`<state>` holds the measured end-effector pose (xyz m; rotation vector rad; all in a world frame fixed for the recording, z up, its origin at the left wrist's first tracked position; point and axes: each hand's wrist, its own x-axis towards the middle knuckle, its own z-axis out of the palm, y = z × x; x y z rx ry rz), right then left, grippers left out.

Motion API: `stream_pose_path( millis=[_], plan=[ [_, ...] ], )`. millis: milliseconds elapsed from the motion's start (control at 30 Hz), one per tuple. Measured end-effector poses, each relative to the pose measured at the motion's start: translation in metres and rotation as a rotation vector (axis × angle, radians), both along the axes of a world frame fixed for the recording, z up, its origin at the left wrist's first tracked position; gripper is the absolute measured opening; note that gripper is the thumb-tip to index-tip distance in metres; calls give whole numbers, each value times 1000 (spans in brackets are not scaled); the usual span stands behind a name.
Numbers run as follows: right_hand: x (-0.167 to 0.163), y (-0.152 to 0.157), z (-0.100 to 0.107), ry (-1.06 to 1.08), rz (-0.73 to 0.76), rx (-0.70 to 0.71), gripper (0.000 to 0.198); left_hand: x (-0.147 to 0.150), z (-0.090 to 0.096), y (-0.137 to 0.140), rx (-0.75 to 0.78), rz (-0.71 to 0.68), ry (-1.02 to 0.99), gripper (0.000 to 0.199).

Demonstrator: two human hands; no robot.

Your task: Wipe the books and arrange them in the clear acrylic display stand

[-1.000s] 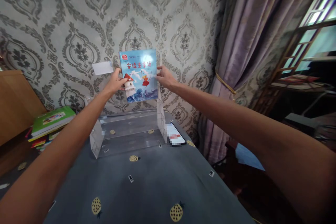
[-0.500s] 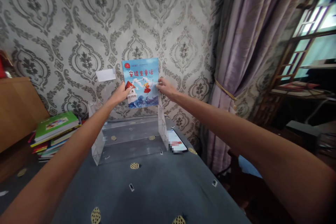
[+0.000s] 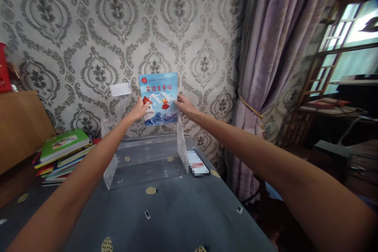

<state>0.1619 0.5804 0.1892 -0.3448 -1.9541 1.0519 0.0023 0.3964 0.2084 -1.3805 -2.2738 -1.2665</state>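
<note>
At the far left we see a pile of books [image 3: 62,157] on the patterned surface [image 3: 177,220]; next, our left hand [image 3: 139,110], thumb on the cover, is closed on the left edge of the blue book [image 3: 161,102], which we hold upright before the wall [image 3: 165,8], above the clear rack [image 3: 182,147]; our right hand [image 3: 185,107] pinches the book's right edge, and a phone [image 3: 199,164] lies just beside the rack

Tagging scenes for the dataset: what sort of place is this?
Probably a room in a home: ornate patterned wallpaper, a tied-back purple curtain, and a dark cloth with a pineapple print over the surface in front.
</note>
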Motion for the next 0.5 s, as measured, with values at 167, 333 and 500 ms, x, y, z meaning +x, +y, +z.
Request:
stream_pose_path(
  millis=[167, 333, 500],
  plan=[
    [-3, 0, 1, -12, -20, -25, 29, -1, -2, 0, 7, -18, -18, 34],
    [1, -1, 2, -57, -25, -37, 24, -2, -3, 0, 41, -49, -42, 35],
    [1, 0, 3, -85, -64, 0, 27, -1, -3, 2, 114, -44, -73, 33]
  ],
)
